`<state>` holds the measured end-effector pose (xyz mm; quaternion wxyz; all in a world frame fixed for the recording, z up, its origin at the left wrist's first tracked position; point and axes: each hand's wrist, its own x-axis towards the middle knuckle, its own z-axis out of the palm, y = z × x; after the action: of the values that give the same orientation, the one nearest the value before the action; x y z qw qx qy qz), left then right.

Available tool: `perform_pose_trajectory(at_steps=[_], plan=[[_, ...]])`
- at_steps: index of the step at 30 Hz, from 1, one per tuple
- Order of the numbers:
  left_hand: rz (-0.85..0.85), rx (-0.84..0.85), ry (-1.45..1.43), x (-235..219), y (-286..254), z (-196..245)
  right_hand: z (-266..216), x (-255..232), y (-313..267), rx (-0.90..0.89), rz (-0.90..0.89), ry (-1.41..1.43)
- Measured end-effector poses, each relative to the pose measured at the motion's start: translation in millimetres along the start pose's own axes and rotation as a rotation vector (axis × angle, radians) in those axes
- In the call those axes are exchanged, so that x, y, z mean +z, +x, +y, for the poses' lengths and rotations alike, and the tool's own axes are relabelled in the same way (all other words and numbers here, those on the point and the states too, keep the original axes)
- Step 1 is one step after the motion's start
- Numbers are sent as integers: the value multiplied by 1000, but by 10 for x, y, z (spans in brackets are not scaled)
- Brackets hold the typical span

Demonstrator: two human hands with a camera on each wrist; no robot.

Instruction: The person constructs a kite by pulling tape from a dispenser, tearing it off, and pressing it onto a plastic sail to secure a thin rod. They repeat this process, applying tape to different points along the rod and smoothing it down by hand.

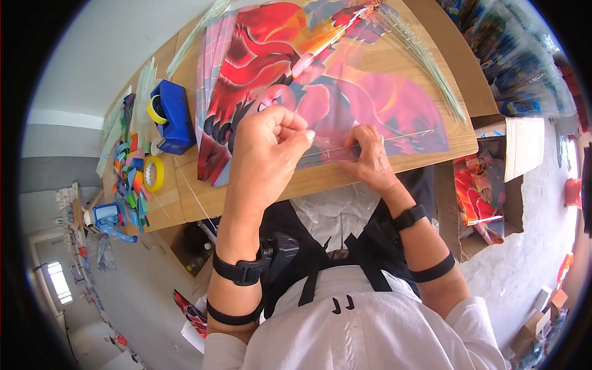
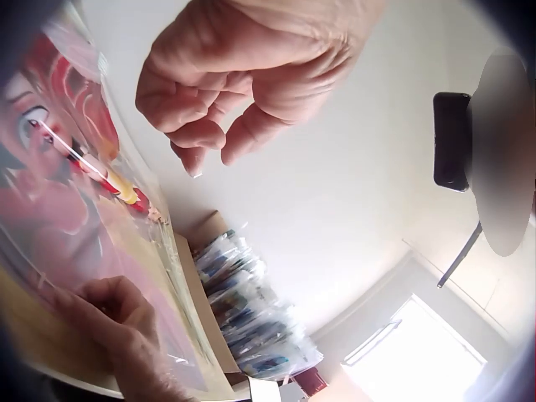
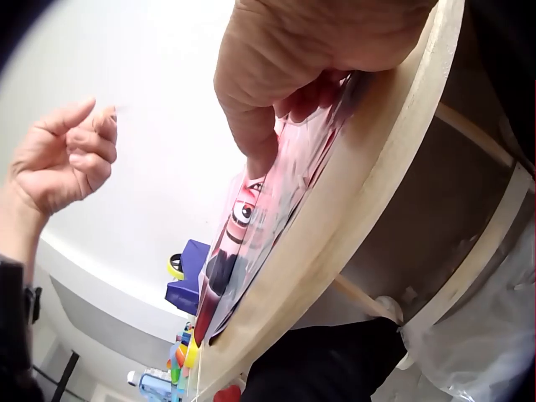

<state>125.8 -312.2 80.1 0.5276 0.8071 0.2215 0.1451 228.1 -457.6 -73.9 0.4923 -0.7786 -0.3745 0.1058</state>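
Observation:
A thin, glossy printed sheet (image 1: 394, 111) in red, pink and grey lies on the wooden table (image 1: 456, 80). Along its near edge runs a thin pale rod (image 1: 407, 134). My right hand (image 1: 369, 154) is down at this edge, its thumb and bent fingers on either side of the rod; the right wrist view shows its index fingertip on the sheet (image 3: 243, 226). Raised above the sheet's left part, my left hand (image 1: 268, 154) has curled fingers, thumb close to index finger. A tiny pale bit (image 2: 198, 175) shows at its fingertips in the left wrist view.
Left on the table stand a blue tape dispenser (image 1: 174, 117), a yellow tape roll (image 1: 153, 174) and colourful strips (image 1: 128, 169). Bundles of thin rods (image 1: 425, 61) lie at the far right and far left. An open cardboard box (image 1: 515, 213) with printed sheets sits right of the table.

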Motion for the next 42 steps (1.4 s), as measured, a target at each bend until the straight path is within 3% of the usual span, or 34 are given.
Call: perform_pose_trajectory(at_steps=[2, 10, 12, 15, 22, 24, 25, 27, 28, 30, 31, 34, 42], plan=[[-65, -150, -73, 39, 22, 180, -9, 39, -1, 3, 26, -29], [-161, 46, 106, 60, 263, 260, 48, -31, 27, 18, 12, 36], [-167, 59, 146, 17, 257, 291, 148, -26, 28, 48, 9, 268], [-122, -61, 94, -13, 177, 332, 184, -35, 15, 80, 17, 475], [-105, -78, 67, -27, 75, 269, 211, -80, -9, 119, 22, 672], [-108, -80, 50, -34, 76, 249, 152, -126, -43, 118, 208, 634], [-115, -65, 45, -43, 81, 226, 105, -153, -71, 120, 203, 633], [-120, -56, 37, -54, 80, 191, -9, -203, -165, 30, 316, 397], [-119, -65, 34, -59, 79, 185, -55, -189, -233, 32, 310, 396], [-115, -77, 28, -65, 72, 197, -140, -137, -373, 47, 108, 341], [-122, -79, 19, -65, 68, 225, -134, -79, -405, -92, 60, 183], [-119, -46, -10, -26, 75, 273, -255, 93, -386, -238, 109, 19], [-164, 40, 53, 33, 145, 339, -258, 317, -104, -130, -9, -328]])
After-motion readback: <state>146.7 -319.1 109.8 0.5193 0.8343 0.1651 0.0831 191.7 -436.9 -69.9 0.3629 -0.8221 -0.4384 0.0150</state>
